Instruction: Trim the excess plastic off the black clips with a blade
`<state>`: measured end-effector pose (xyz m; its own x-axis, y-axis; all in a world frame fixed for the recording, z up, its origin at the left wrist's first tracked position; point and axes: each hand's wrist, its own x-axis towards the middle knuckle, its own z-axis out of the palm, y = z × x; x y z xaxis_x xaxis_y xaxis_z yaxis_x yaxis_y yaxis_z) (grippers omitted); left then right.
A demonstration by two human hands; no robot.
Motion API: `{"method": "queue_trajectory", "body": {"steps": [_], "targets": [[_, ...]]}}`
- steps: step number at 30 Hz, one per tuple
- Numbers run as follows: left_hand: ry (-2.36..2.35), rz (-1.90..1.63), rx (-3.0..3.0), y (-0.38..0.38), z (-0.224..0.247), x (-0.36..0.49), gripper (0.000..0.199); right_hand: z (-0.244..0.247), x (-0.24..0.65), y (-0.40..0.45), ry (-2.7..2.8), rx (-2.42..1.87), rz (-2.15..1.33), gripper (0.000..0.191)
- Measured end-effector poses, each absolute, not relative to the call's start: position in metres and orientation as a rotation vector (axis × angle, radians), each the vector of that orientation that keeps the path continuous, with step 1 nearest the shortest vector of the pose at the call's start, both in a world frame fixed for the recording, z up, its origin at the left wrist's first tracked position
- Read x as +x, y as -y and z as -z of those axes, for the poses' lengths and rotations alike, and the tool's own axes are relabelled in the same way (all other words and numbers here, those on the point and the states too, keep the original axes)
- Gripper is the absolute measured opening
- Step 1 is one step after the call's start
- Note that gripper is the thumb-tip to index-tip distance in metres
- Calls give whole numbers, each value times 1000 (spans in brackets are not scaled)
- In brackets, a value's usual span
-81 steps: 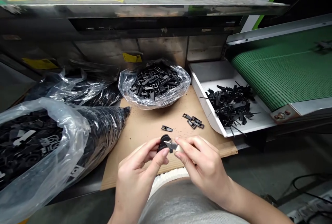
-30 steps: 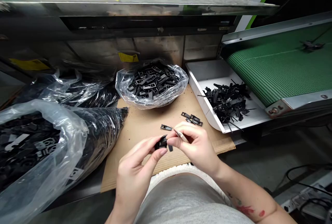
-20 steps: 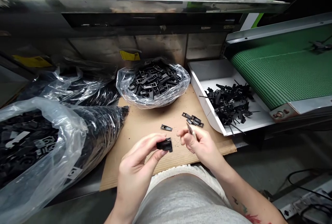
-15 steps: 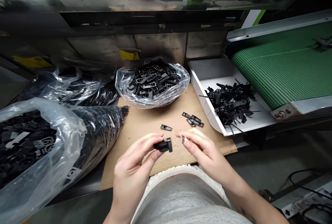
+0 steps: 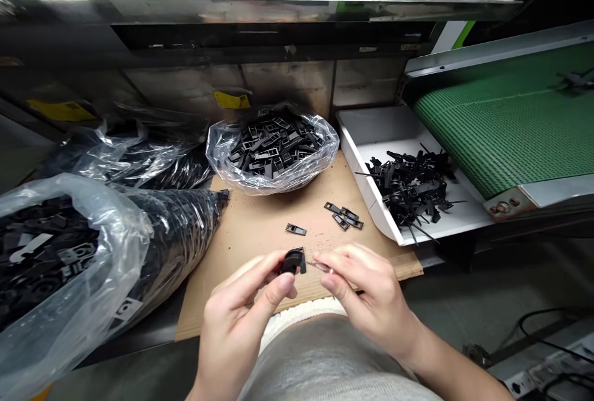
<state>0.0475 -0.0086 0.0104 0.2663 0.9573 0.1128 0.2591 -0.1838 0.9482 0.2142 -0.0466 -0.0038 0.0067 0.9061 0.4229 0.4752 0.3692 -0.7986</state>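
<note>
Above the cardboard sheet [image 5: 253, 224], my left hand [image 5: 244, 305] pinches a curved black plastic part [image 5: 293, 261] between thumb and fingers. My right hand [image 5: 371, 286] is closed on a thin, shiny blade-like tool [image 5: 321, 266]. Its tip points left and sits at the right edge of the black part; whether it touches cannot be made out. One small black plastic piece [image 5: 296, 229] lies just beyond my hands. Farther right, several similar pieces [image 5: 344, 215] lie in a loose cluster.
An open clear bag [image 5: 273, 187] of black pieces stands at the back of the cardboard. Large filled bags [image 5: 125, 234] crowd the left side. At right, a white tray [image 5: 375, 206] holds tangled black parts below a green conveyor belt [image 5: 501, 116]. A metal shelf [image 5: 278, 8] crosses above.
The black part has been turned in my left hand, showing its curved side. My right hand has brought the blade-like tool left and lower, up to the part's edge.
</note>
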Motion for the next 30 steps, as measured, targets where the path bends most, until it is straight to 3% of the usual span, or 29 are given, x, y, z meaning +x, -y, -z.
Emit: {"method": "queue_trajectory", "body": {"steps": [6,19,30], "targets": [[-1053,-989,1625,11,-12,45,22,-6,221,41,1852,-1249,-263,25],[-1122,-1031,1541,16,-22,47,18,-11,218,40,1806,-1193,-414,22],[-1087,-969,1668,12,-22,43,20,-3,211,40,1839,-1233,-341,19]]}}
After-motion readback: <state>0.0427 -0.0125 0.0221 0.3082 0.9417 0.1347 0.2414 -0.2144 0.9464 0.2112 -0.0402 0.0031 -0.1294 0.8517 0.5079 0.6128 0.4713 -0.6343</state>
